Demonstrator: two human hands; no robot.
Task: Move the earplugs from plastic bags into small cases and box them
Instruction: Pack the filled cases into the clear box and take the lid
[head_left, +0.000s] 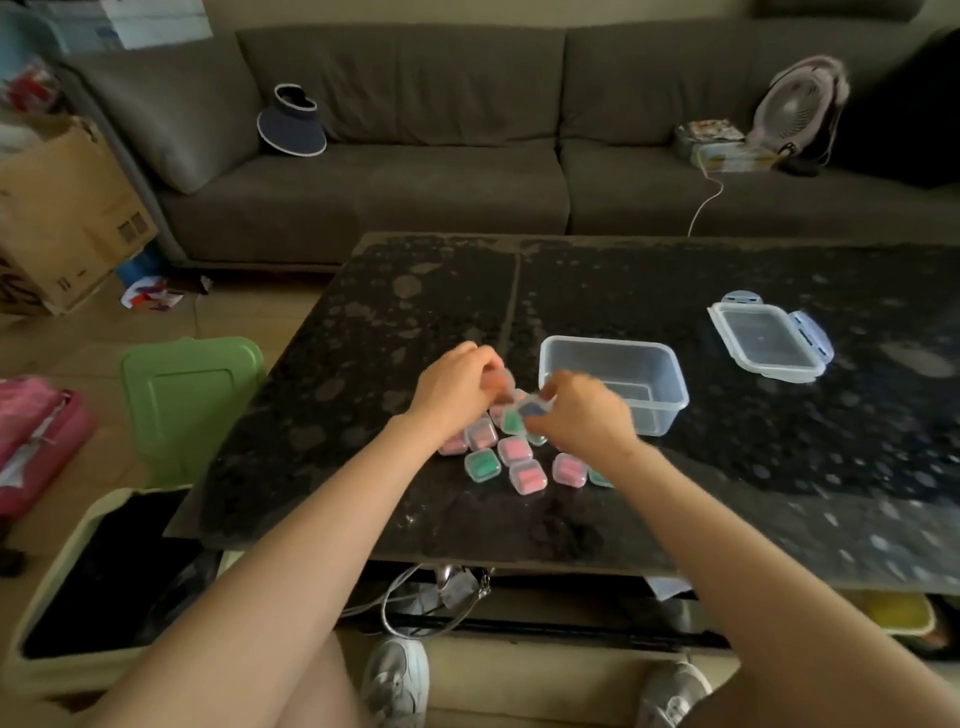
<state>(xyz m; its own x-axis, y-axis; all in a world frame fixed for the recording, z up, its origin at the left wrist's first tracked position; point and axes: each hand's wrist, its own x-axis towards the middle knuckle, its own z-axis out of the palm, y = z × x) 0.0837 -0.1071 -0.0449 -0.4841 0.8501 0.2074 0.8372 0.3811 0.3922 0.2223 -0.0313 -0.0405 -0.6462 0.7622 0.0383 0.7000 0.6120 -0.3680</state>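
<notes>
Underneath the near table edge, two grey shoes (397, 680) stand on a pale floor, and a silver strap (410, 608) hangs from the shelf below the top. Just left is a beige bin (47, 587) with a dark inside.

The table (779, 467) has a dark, speckled, glossy top with a seam running away down its middle. On its near middle lies a cluster of small clear cases (514, 449). Nine show there, five pink and four green, touching or just beside one another; the hands may hide more.

Over the cluster's far side, the left hand (454, 389) curls its fingers round an orange case (496, 382), though blur hides the exact hold. The right hand (582, 410) pinches a blue case (532, 408) between thumb and fingertips. The two held cases nearly touch.

Just right of the hands stands one clear box (613, 358), open-topped. Its one lid (769, 340) lies flat well apart, farther right.

Left of the table, a green lid (192, 400) and something pink (36, 441) lie on the floor; beyond them stands a carton (67, 213).

Along the back runs a grey-brown sofa (415, 182) bearing one visor (291, 122), one fan (800, 104) and some packets (711, 137), with a white cable (706, 202) trailing down its front.
</notes>
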